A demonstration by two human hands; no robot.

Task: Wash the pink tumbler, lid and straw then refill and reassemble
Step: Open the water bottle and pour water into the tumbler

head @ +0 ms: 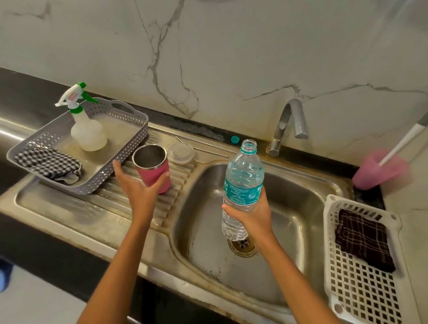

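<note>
The pink tumbler (154, 172) with a steel inside stands tilted on the ribbed drainboard (176, 184), lidless. My left hand (137, 186) curls around its lower body. My right hand (253, 214) grips an uncapped clear water bottle (243, 178) with a teal label, upright over the sink basin (292, 211). The clear lid (181, 153) lies on the drainboard behind the tumbler. A thin metal straw (208, 150) lies beside the lid. The bottle's teal cap (235, 139) sits on the ledge near the tap.
A grey basket (131, 141) at left holds a spray bottle (86, 126) and a checked cloth (50, 163). The tap (289, 124) stands behind the basin. A white basket (358, 291) with a dark cloth (364, 240) is at right, a pink cup (377, 172) with a brush behind it.
</note>
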